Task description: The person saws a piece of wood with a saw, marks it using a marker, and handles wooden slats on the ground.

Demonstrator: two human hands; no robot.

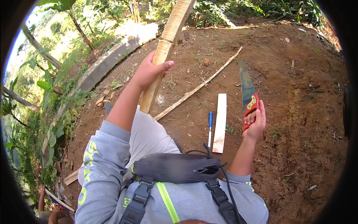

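My left hand (pixel 149 72) is wrapped round a long wooden beam (pixel 170 31), which it holds up at a slant. A cut line crosses the beam just above that hand, and its top end runs out of view. Out to the right, my right hand (pixel 258 121) grips the red handle of a handsaw (pixel 247 84). The saw's dark blade points away from me, apart from the beam. Between my hands, a blue-handled chisel (pixel 210 125) lies on the ground beside a short pale board (pixel 220 121).
A thin wooden strip (pixel 203 85) lies slanting across the brown soil (pixel 298 123). Along the left runs a low concrete edge (pixel 108 56), with plants and a slope beyond it. Another person's hands (pixel 55 213) show at the lower left, near a curved thin piece.
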